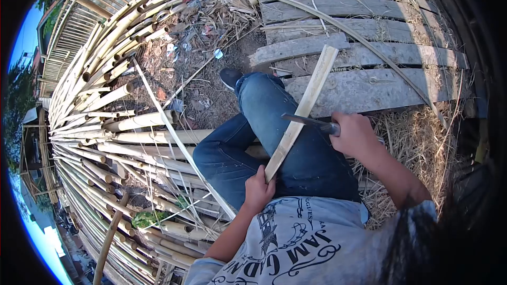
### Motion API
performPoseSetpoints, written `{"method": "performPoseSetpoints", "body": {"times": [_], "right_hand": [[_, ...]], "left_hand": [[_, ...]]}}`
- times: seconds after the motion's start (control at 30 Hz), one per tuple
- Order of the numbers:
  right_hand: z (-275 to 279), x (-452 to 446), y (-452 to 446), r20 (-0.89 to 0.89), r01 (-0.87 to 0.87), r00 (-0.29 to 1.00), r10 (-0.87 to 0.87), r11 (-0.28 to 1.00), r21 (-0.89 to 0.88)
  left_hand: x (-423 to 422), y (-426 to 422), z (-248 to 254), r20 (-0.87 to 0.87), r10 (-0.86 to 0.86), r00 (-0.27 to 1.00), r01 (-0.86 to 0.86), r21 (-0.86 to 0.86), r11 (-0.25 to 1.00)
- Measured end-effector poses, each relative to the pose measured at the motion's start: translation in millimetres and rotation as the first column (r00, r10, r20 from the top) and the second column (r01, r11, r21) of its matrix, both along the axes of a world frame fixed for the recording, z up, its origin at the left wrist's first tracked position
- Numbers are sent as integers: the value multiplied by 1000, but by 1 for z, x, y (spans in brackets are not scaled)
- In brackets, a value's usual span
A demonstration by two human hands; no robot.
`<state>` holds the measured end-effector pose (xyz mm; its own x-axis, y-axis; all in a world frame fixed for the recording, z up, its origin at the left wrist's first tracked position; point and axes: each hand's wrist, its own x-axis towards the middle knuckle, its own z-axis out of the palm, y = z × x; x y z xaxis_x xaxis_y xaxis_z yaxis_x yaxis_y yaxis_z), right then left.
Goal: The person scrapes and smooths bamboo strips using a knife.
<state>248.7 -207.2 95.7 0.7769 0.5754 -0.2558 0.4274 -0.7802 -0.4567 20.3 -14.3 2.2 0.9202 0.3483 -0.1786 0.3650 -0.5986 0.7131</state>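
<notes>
My left hand is closed around the lower end of a split bamboo strip, which slants up and away across my thigh. In my right hand is the handle of a knife. Its dark blade lies across the strip at about mid-length and points left; whether it cuts into the surface I cannot tell. The strip's far end reaches over the wooden planks. My legs in blue jeans are bent beneath the strip.
Many bamboo poles lie stacked to the left. A long thin strip leans across them beside my knee. Grey wooden planks form a platform ahead on the right, with straw below it. Shavings and litter cover the ground ahead.
</notes>
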Motion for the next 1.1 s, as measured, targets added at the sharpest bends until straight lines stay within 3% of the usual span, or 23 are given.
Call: {"method": "performPoseSetpoints", "body": {"times": [0.03,0.13,0.2,0.23,0.27,0.33,0.37,0.4,0.5,0.53,0.6,0.63,0.7,0.73,0.8,0.83,0.87,0.9,0.93,1.0,1.03,1.1], "right_hand": [[-2,-5,-2,-67,-121,991,114,988,-96],[10,10,0,-145,-125,983,114,990,-71],[18,26,10,-86,-110,991,106,993,-40],[20,32,14,-107,115,989,-98,978,172],[19,36,19,-177,336,941,-289,867,368],[-1,22,22,-147,308,950,-274,889,338],[-7,4,19,-110,95,991,-80,985,144],[-8,-6,16,-113,-122,987,114,990,-67],[-3,-1,11,-157,-93,984,88,995,-25],[3,7,12,-100,7,995,-7,1000,-2],[-3,17,10,-137,297,952,-272,930,216],[-7,12,11,-137,293,954,-268,931,219],[-13,-5,10,-73,104,992,-103,995,5],[-12,-6,10,-75,108,991,-107,994,4],[-9,-5,8,-125,-108,988,95,989,-99],[-10,0,7,-125,-117,987,103,987,-109],[-12,6,9,-136,95,987,-81,991,98],[-15,10,11,-187,302,949,-255,905,300],[-18,7,11,-188,294,951,-246,905,306],[-21,-2,11,-100,106,991,-94,988,114],[-15,-2,10,-73,-141,988,134,985,-97],[-9,4,10,-79,-43,996,42,999,-16]], "left_hand": [[0,-1,0,-2,-3,1000,3,1,1000],[2,0,0,18,-9,1000,9,1,1000],[2,-1,2,5,-3,1000,3,10,1000],[0,0,2,-12,-8,1000,8,27,1000],[-3,0,1,-16,13,1000,-12,33,999],[-3,0,0,31,18,999,-19,30,999],[-2,1,3,2,2,1000,-2,31,1000],[-2,3,2,1,-4,1000,4,30,1000],[1,3,-2,19,-23,1000,23,-10,1000],[3,4,-2,17,-20,1000,20,-18,1000],[0,3,-1,11,-12,1000,13,-23,1000],[0,3,-1,14,-11,1000,11,-14,1000],[0,6,-1,18,-12,1000,12,0,1000],[-1,5,-1,27,-11,1000,11,-3,1000],[1,4,-2,42,-10,999,11,-18,1000],[2,5,-3,32,-16,999,17,-20,1000],[1,4,-3,20,-19,1000,20,-19,1000],[-1,3,-3,20,-9,1000,10,-18,1000],[-1,3,-2,24,-4,1000,4,-23,1000],[-1,6,1,30,-9,1000,10,-16,1000],[-1,6,2,26,-9,1000,10,-27,1000],[1,6,1,29,-13,999,14,-48,999]]}}
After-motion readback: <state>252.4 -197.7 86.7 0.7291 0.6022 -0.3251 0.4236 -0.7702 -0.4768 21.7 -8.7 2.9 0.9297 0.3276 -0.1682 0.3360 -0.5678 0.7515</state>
